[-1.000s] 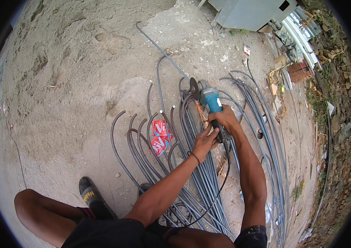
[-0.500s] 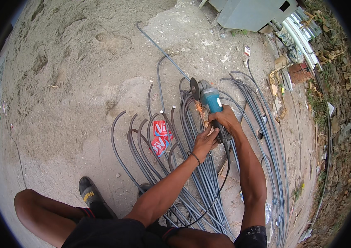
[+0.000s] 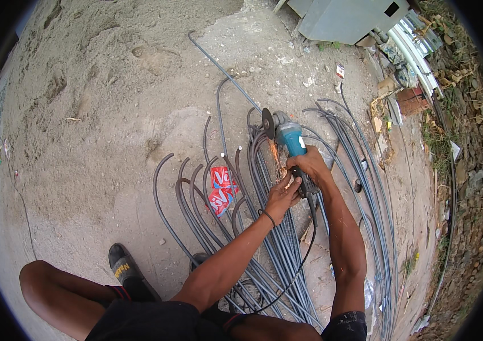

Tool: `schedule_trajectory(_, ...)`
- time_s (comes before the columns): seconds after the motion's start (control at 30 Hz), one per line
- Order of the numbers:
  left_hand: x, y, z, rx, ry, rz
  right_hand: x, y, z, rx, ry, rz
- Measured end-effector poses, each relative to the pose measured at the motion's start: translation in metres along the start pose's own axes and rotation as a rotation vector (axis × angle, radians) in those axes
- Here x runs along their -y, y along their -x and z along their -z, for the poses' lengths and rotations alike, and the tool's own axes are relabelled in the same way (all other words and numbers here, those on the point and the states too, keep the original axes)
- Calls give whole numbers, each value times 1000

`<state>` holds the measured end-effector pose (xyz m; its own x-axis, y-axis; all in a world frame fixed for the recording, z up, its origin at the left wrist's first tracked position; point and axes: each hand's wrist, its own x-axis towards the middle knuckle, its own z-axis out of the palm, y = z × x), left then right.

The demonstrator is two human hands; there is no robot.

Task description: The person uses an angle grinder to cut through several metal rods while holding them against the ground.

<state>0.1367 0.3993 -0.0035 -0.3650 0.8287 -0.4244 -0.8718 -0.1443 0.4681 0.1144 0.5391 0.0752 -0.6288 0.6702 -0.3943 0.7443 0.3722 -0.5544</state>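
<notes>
Both my hands are closed on a teal angle grinder (image 3: 291, 138) with a dark cutting disc (image 3: 268, 123). My right hand (image 3: 312, 163) wraps its body, and my left hand (image 3: 283, 196) grips the black rear end, where the power cord (image 3: 314, 221) leaves. The disc is at a steel bar (image 3: 225, 74) that runs off to the far left; whether it touches is hard to make out. Orange sparks (image 3: 274, 152) stream from the disc toward me. Under the grinder lies a bundle of grey steel bars (image 3: 287, 261), many with hooked ends.
A second bundle of bars (image 3: 369, 187) lies to the right. Red wrappers (image 3: 220, 193) rest among the hooked ends. A grey metal box (image 3: 348, 21) stands at the far right, near white pipes (image 3: 415, 54) and a brick (image 3: 413, 101). My sandalled foot (image 3: 128, 267) is at the lower left.
Almost nothing differs. The grinder and both hands hold their place, and the spray of sparks looks a little narrower now.
</notes>
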Motion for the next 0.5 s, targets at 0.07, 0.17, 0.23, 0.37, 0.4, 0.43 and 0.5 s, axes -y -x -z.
schedule_trajectory(0.07,0,0,0,-19,9,5,3,3,1,13,-33,-1)
schedule_trajectory(0.17,0,1,-3,-20,13,1,-1,0,2,9,-22,12)
schedule_trajectory(0.23,-2,2,-4,-30,-68,29,-5,0,3,3,-21,5)
schedule_trajectory(0.37,3,-2,1,-2,14,4,-2,-1,1,33,-25,18)
schedule_trajectory(0.4,3,-1,1,11,14,-7,-1,0,1,33,-25,16)
schedule_trajectory(0.43,3,-1,1,23,14,-18,0,2,2,20,-31,15)
schedule_trajectory(0.5,3,-2,2,20,10,-16,2,4,2,7,-37,17)
